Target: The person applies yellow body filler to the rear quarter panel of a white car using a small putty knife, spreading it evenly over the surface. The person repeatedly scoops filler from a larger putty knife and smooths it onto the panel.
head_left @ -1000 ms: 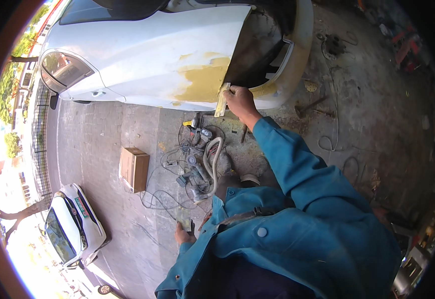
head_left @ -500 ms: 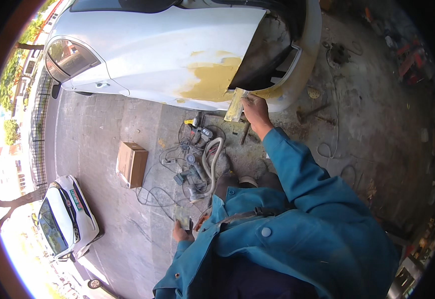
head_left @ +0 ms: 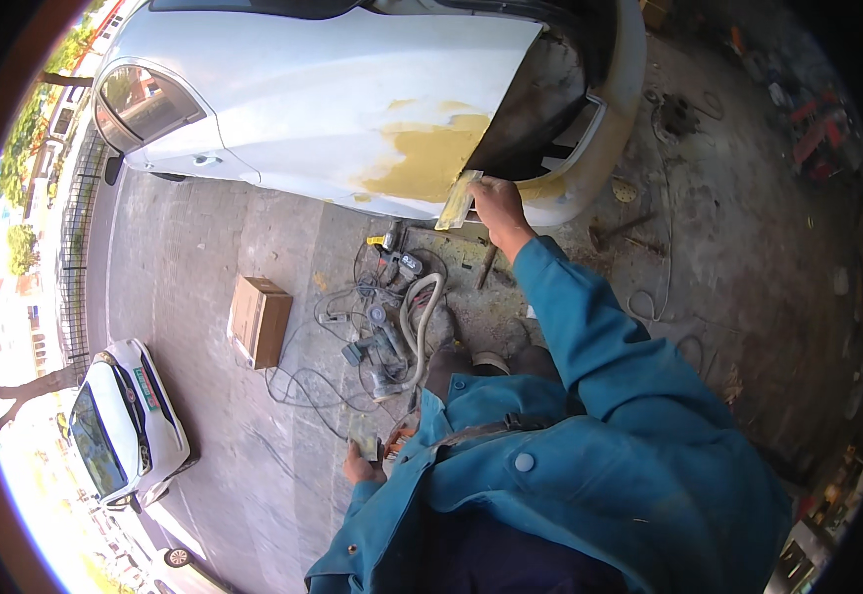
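My right hand point(head_left: 501, 210) is closed around a flat putty spreader point(head_left: 456, 203) smeared with yellow filler. The spreader's upper end meets the white car's rear panel point(head_left: 323, 109) at the lower corner of the dark lamp opening point(head_left: 526, 129). A broad patch of yellow filler point(head_left: 422, 160) covers the panel just left of there. Low beside my body, my left hand point(head_left: 360, 465) grips a second flat, pale yellowish spreader point(head_left: 363, 434), held upright. The fingers behind that piece are partly hidden.
Power tools point(head_left: 382, 332) with tangled cables and a grey hose point(head_left: 420, 297) lie on the floor between me and the car. A cardboard box point(head_left: 260, 322) stands to their left. Farther left is a parked white car point(head_left: 127, 426). A hammer-like tool point(head_left: 618, 228) lies at right.
My right hand and its spreader have shifted slightly left along the panel's edge, and the spreader is tilted more. My left hand stays in place. The whole view has turned slightly.
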The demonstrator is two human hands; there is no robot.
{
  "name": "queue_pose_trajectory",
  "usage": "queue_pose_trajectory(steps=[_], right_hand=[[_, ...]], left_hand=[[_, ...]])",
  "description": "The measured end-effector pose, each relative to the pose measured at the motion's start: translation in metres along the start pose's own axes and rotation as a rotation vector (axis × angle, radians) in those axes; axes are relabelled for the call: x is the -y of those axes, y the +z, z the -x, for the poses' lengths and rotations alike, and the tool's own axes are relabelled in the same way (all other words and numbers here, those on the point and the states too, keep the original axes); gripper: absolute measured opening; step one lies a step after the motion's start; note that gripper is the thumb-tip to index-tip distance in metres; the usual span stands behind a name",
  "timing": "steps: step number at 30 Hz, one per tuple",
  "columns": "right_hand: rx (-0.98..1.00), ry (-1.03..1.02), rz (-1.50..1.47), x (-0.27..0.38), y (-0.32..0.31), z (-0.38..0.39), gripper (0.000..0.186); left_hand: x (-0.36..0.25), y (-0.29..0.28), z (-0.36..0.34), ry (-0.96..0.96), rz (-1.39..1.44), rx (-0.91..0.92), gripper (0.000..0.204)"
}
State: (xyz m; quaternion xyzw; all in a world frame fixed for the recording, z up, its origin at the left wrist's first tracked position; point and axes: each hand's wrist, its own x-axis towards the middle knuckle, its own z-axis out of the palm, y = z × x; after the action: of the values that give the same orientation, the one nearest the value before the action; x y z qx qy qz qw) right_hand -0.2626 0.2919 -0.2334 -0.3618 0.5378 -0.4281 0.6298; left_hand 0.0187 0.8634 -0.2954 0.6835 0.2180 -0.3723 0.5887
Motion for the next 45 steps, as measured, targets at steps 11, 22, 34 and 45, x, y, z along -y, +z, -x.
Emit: queue_pose_trajectory(steps=[11,22,34,45], right_hand=[[0.032,-0.057,-0.131,0.033,-0.012,0.000,0.021],[-0.084,0.072,-0.159,0.014,-0.045,0.027,0.022],[-0.121,-0.295,0.577,-0.046,-0.004,0.014,0.031],[-0.201,-0.390,0.621,-0.057,0.014,0.023,0.028]], left_hand=[[0.006,0.014,0.008,0.011,0.016,-0.075,0.040],[0.013,0.000,-0.006,0.033,0.032,-0.052,0.044],[0.002,0.022,0.028,0.044,-0.025,-0.070,0.050],[0.017,-0.035,-0.007,-0.020,0.011,-0.044,0.040]])
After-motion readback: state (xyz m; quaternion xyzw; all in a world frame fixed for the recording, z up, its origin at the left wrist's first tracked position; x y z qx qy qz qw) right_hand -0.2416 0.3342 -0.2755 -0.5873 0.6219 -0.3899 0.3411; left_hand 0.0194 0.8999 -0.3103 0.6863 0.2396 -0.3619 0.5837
